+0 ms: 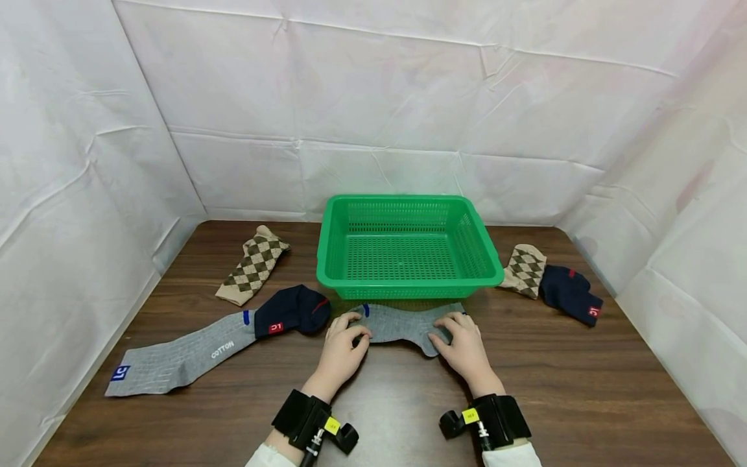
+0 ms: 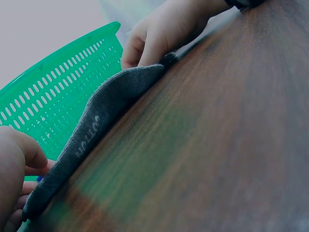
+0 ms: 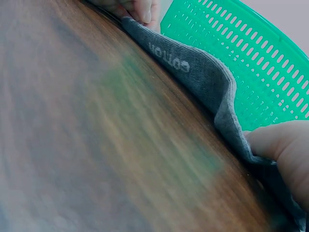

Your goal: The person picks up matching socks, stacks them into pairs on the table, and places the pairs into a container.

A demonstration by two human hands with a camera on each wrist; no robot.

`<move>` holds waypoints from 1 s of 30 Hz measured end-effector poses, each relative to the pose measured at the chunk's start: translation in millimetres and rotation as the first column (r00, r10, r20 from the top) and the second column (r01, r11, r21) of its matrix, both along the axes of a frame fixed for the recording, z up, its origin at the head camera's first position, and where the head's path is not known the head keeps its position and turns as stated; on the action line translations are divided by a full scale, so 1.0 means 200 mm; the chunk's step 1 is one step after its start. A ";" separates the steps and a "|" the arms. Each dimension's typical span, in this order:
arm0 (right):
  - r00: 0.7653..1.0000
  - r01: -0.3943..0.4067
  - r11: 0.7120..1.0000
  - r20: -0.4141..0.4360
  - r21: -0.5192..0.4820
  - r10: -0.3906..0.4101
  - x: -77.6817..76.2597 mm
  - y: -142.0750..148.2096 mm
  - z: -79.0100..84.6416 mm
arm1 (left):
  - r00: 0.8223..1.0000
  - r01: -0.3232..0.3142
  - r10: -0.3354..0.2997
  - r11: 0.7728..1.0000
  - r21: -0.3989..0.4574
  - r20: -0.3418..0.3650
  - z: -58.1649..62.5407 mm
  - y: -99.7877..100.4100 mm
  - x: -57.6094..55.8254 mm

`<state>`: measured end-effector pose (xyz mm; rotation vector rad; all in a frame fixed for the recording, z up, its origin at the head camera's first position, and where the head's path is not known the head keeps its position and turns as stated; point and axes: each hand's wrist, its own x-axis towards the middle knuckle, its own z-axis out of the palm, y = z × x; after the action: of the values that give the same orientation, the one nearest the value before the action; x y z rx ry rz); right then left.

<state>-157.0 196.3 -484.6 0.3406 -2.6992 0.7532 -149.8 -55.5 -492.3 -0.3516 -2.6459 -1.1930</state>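
Note:
A grey sock (image 1: 403,324) stretches sideways across the table just before the green basket. My left hand (image 1: 344,347) pinches its left end, where a blue mark shows, and my right hand (image 1: 463,347) holds the right end between thumb and fingers. White lettering runs along the sock's side (image 2: 87,137) in the left wrist view. From the right wrist, the sock (image 3: 193,72) sags and folds a little near the right thumb (image 3: 265,142). The fingertips under the fabric are partly hidden.
Behind the sock stands a green plastic basket (image 1: 408,291). To the left lie another grey sock (image 1: 187,353), a navy sock (image 1: 292,311) touching it, and a checkered sock (image 1: 253,266). Another checkered sock (image 1: 526,269) and navy sock (image 1: 569,295) lie right. White sheeting (image 1: 373,97) encloses the table.

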 end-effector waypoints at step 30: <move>0.986 -0.005 0.999 0.165 0.054 -0.004 0.01 -0.01 0.01 | 1.000 0.025 -0.025 0.999 -0.028 0.003 0.02 0.00 0.00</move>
<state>-155.0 193.3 -482.3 0.3038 -2.8798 0.7390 -150.6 -56.0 -488.6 -0.3901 -2.6704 -1.1651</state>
